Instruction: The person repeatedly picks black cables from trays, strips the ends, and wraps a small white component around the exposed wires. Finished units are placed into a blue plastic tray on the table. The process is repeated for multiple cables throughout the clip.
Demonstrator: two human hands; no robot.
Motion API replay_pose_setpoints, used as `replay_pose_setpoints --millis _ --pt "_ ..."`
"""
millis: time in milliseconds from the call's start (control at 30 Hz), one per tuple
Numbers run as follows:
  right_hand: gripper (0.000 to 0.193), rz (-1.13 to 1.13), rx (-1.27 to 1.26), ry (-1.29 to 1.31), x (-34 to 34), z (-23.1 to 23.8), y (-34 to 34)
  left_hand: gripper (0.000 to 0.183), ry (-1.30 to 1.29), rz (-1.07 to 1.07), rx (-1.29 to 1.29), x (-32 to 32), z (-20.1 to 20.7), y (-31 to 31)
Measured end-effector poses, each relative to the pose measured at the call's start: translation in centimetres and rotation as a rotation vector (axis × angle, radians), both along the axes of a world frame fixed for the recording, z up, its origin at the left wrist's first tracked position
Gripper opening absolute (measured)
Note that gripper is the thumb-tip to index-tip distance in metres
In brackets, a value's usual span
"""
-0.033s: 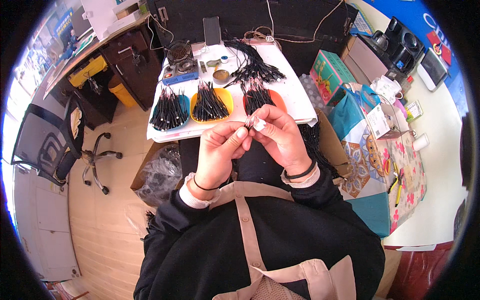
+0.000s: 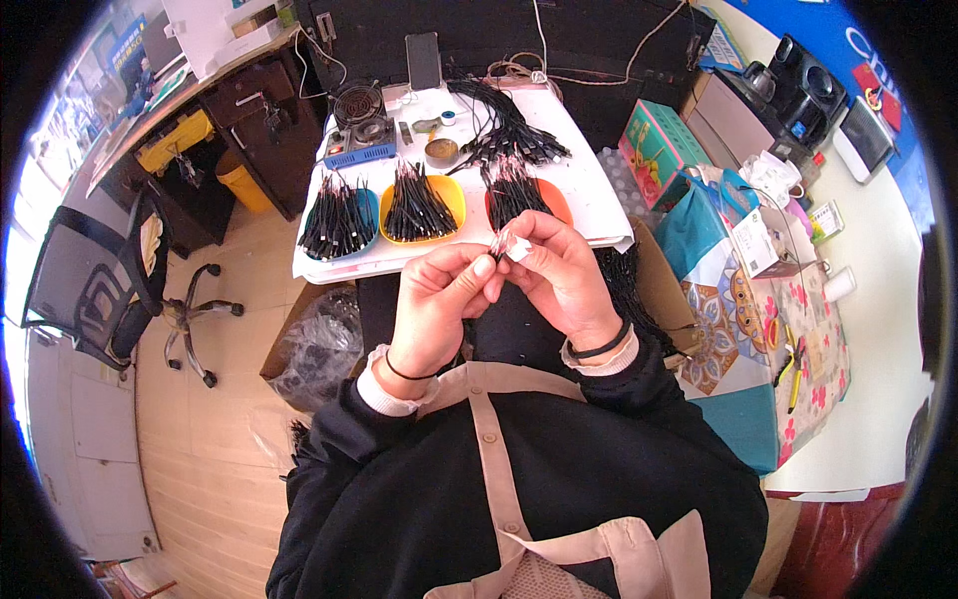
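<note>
Over the near edge of a white table (image 2: 589,190), my hands meet, fingertips almost touching. My left hand (image 2: 436,292) is closed in a pinch on thin black cables, whose bare wire ends (image 2: 498,244) stick up between the hands. Thumb and forefinger of my right hand (image 2: 567,285) are pressed together at those wire ends; a white wrap (image 2: 519,249) shows at its fingertips. How many cables are held is hidden. Just beyond stand a blue bowl (image 2: 373,224), a yellow bowl (image 2: 455,198) and an orange-red bowl (image 2: 560,204), each with a bunch of black cables.
Farther back on the table are a blue soldering-type device (image 2: 360,157), a small round tin (image 2: 441,153), a phone (image 2: 423,62) and a loose cable heap (image 2: 514,135). A cloth-covered surface (image 2: 738,319) stands right; an office chair (image 2: 185,304) is left. A plastic-lined box (image 2: 317,339) sits below.
</note>
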State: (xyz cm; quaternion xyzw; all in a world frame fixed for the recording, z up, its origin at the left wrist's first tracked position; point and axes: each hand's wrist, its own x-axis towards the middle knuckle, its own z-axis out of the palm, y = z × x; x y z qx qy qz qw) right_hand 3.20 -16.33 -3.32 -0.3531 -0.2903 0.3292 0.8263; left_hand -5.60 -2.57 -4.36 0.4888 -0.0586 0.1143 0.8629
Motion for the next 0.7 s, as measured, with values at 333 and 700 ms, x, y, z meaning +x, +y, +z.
replay_pose_setpoints --millis 333,700 --pt "0.017 0.255 -0.009 0.125 1.1 -1.1 -0.3 0.014 0.061 -0.016 0.139 -0.9 0.0 0.2" --pt "0.026 -0.012 -0.108 -0.009 -0.3 -2.1 0.9 0.015 0.104 -0.043 0.09 -0.6 -0.9 0.9"
